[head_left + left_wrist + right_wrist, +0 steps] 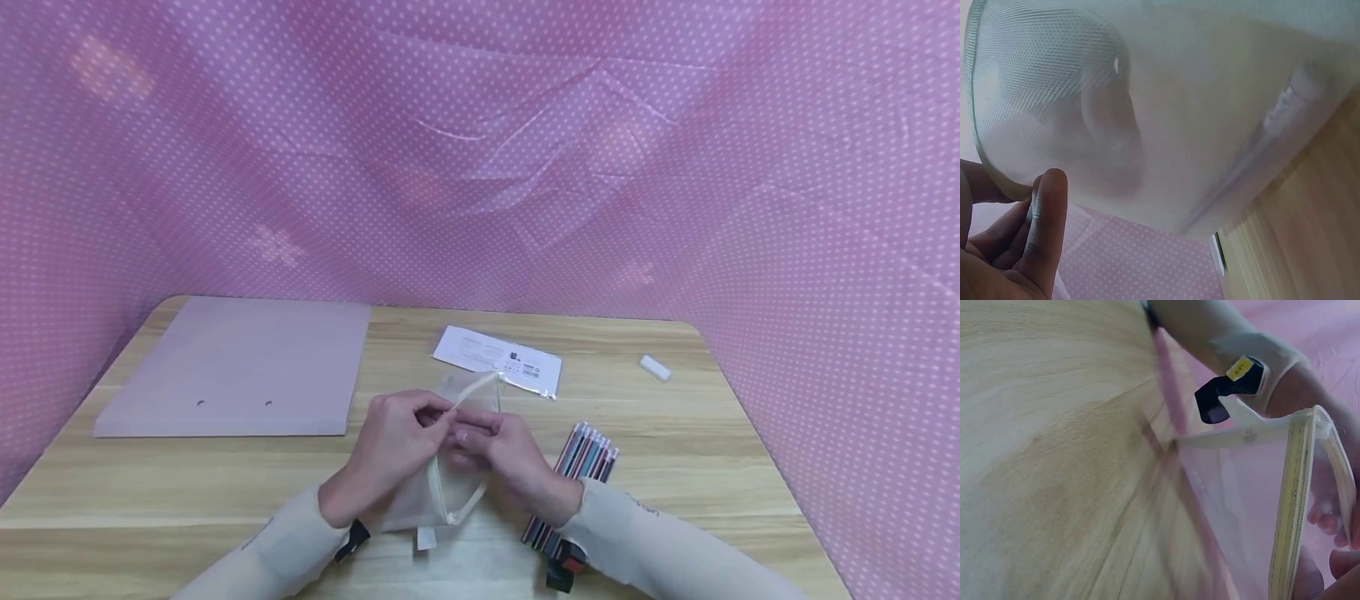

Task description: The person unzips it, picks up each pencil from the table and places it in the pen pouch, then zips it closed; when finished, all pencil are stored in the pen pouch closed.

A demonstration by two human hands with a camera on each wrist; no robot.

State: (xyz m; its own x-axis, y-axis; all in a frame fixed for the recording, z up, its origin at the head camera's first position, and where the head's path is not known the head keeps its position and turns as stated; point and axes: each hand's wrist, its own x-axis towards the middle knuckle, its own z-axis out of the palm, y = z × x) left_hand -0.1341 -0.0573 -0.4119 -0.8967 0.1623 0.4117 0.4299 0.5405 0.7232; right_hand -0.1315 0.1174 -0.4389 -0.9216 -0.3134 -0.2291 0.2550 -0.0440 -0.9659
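A pale translucent mesh zip pouch point(408, 497) is held between both hands with its zipped mouth spread. My left hand point(393, 437) pinches one edge of that mouth between thumb and fingers; the left wrist view shows the fingertips point(1050, 194) at the rim. On the opposite edge, my right hand point(517, 458) grips with curled fingers, partly inside the opening. The zip point(1294, 506) runs down close to the right fingers in the right wrist view. Through the mesh, the left wrist view shows a slim, pale, pen-like object point(1275, 119) lying inside the pouch.
Under the right wrist lies a bundle of striped pencils point(588, 454). A white printed packet point(487, 352) sits behind the pouch, and a small white block like an eraser point(655, 367) lies far right. A pale pink folder point(262, 358) covers the left of the wooden table point(720, 467).
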